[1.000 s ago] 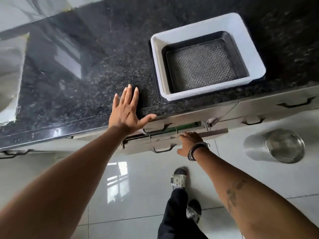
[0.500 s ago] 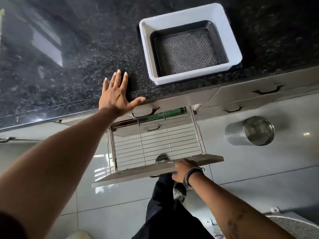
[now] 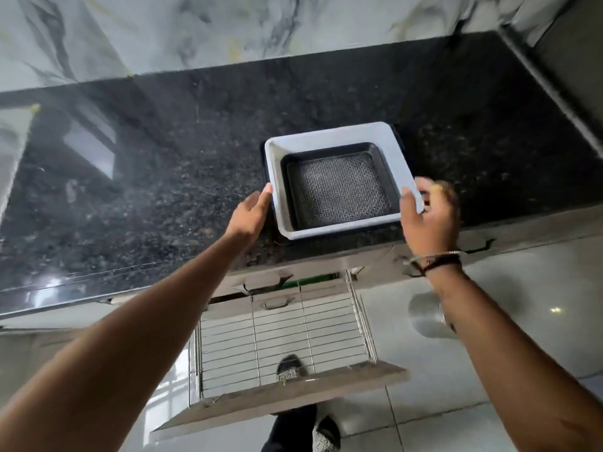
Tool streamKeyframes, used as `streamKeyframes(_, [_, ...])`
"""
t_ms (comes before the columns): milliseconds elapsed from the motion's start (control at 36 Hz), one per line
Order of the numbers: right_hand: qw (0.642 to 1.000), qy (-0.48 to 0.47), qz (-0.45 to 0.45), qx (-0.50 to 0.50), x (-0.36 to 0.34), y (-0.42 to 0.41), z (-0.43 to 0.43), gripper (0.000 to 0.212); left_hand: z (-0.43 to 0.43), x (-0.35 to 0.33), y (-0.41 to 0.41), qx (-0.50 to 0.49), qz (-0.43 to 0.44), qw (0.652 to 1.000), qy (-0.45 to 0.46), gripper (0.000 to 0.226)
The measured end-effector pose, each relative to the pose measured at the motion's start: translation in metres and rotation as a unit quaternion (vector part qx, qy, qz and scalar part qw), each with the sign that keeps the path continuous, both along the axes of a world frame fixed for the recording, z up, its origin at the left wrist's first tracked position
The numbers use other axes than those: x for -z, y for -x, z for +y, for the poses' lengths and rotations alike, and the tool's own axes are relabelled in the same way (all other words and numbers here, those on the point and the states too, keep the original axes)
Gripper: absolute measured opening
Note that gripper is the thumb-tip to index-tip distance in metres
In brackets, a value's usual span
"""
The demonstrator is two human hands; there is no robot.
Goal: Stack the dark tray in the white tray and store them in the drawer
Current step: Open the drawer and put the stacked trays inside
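Trays sit nested on the counter (image 3: 163, 190), dark tray (image 3: 342, 187) inside white tray (image 3: 326, 138), left hand (image 3: 249, 213) and right hand (image 3: 427, 216) loosely curled at opposite rims; a level lift into the open drawer (image 3: 280, 334) seems wise.

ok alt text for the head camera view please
Two bare hands, left and right, reach the sides of a white tray holding a dark tray on a black counter, above an open wire drawer.

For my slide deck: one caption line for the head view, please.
Both hands, left hand and right hand, reach the white tray holding the dark tray, above the open drawer.
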State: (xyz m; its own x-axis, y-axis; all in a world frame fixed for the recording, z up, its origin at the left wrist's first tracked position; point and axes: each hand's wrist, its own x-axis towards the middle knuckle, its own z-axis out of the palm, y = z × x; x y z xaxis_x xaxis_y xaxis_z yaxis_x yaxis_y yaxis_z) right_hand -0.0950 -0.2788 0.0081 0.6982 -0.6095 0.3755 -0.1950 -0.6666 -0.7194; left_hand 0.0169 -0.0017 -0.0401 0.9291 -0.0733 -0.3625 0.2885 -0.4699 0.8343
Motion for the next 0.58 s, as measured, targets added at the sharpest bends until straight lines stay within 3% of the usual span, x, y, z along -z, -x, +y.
streamKeyframes(56, [0.992,-0.071,0.105,0.015,0.005,-0.044,-0.021,0.057,-0.002,0.001,-0.003,-0.041,0.019,0.999,-0.014,0.047])
streamKeyframes(139, [0.925,-0.247,0.288,0.020,0.023,-0.082,-0.045,0.100,-0.008,0.010,-0.002,-0.111,0.035,0.993,-0.003,0.045])
streamKeyframes(194, [0.894,-0.283,0.347,0.006,0.038,-0.092,-0.056,0.116,-0.007,0.011,0.001,-0.133,0.065,0.988,0.047,0.035])
streamKeyframes(306, [0.894,-0.257,0.366,0.024,0.042,-0.096,-0.063,0.105,0.007,0.019,-0.005,-0.139,0.113,0.976,0.123,0.044])
streamKeyframes(389, [0.915,-0.284,0.285,0.010,0.041,-0.097,-0.065,0.061,0.015,0.014,-0.015,-0.125,0.115,0.975,0.145,0.052])
streamKeyframes(417, [0.920,-0.285,0.268,0.004,0.039,-0.095,-0.065,0.057,0.017,0.012,-0.015,-0.118,0.108,0.976,0.150,0.056])
streamKeyframes(583, [0.938,-0.245,0.244,0.016,0.000,-0.035,-0.046,0.060,0.052,-0.049,0.042,-0.026,0.049,0.984,0.169,0.087])
